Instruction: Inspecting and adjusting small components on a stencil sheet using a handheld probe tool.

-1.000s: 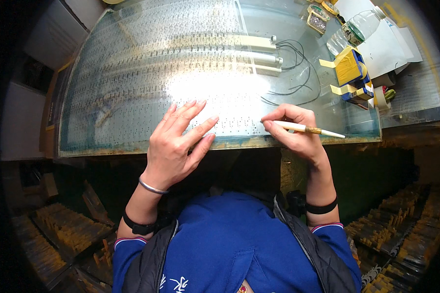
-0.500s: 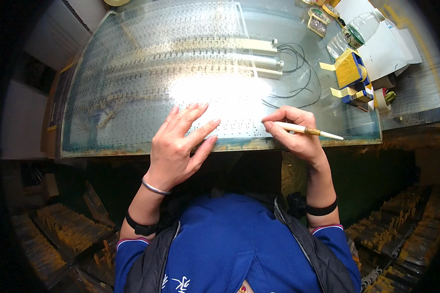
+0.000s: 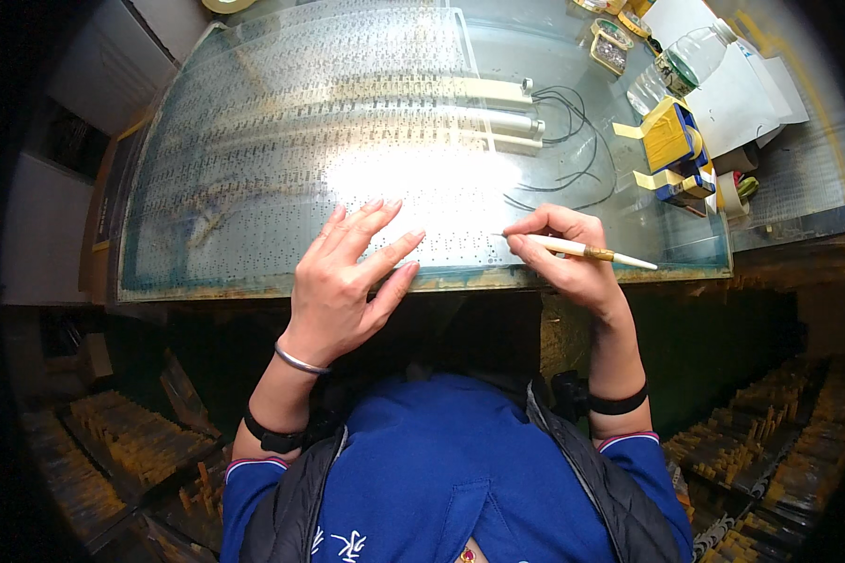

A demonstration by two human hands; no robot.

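A large clear film sheet (image 3: 282, 113) printed with rows of small dark marks lies on a backlit glass table (image 3: 629, 253). My left hand (image 3: 347, 281) rests flat on the sheet's near edge, fingers spread, holding nothing. My right hand (image 3: 568, 249) grips a thin cream-coloured pen-like tool (image 3: 582, 250). Its tip touches the sheet near the bright patch of the light. A silver bangle and a dark band sit on my left wrist, a dark band on my right.
Black wires (image 3: 573, 141) and pale tubes (image 3: 498, 122) lie on the glass at the right. Beyond them stand a yellow-and-blue box (image 3: 671, 141), a clear plastic bottle (image 3: 685, 61), small tins (image 3: 610, 47) and white paper (image 3: 751, 84). Racks of yellowish parts (image 3: 122, 441) sit below the table.
My left hand has slid slightly to the right along the sheet's near edge. My right hand holds the tool in nearly the same place.
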